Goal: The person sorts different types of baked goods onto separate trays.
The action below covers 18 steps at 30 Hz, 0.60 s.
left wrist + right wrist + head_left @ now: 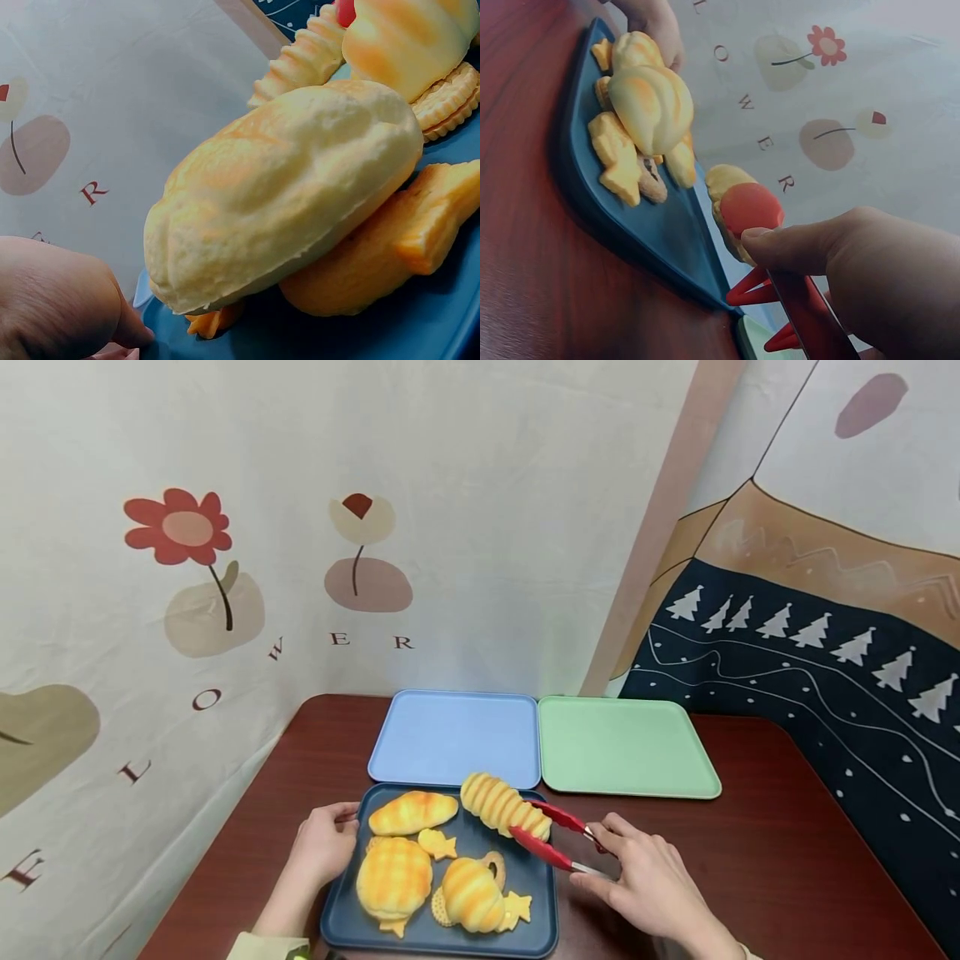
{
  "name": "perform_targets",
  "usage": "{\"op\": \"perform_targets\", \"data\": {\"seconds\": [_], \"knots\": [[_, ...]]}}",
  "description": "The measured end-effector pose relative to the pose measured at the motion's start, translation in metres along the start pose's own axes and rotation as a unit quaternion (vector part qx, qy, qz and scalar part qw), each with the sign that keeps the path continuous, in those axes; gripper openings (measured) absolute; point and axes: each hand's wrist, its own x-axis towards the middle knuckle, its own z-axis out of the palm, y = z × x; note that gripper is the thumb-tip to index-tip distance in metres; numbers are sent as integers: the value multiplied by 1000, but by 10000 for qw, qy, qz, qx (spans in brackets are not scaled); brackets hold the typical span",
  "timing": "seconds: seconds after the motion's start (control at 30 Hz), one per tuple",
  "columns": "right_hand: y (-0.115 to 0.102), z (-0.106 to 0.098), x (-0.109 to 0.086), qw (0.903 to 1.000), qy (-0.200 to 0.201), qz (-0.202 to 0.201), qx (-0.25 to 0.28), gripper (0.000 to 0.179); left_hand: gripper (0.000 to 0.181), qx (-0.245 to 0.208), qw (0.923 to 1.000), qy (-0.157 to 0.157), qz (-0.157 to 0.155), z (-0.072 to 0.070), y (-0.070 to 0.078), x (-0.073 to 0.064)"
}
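Note:
My left hand (324, 843) holds the left rim of the dark blue tray (442, 942), thumb at the edge. My right hand (648, 872) grips red-tipped tongs (553, 852), whose tips pinch a long ridged bread roll (498, 803) at the tray's back right corner. That roll appears raised off the tray; in the right wrist view a red tong tip (751, 208) covers part of it. On the tray lie a long bread (412, 812), a round checked bun (395, 875), a croissant-like bread (472, 896), and several small biscuits, some fish-shaped (437, 843) or star-shaped (517, 907).
Behind the dark tray, a light blue tray (457, 739) and a light green tray (626, 747) stand side by side on the brown table (757, 860). A printed cloth (480, 527) hangs behind the table's far edge.

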Motion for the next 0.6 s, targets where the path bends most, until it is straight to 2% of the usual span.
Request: {"op": "perform_targets", "data": {"seconds": [0.37, 0.6], "knots": [[7, -7, 17, 9988, 349, -355, -47, 57, 34, 74, 10000, 51, 40, 0, 1, -1], [12, -10, 33, 9979, 334, -509, -233, 58, 34, 118, 9999, 82, 28, 2, 0, 0]]}}
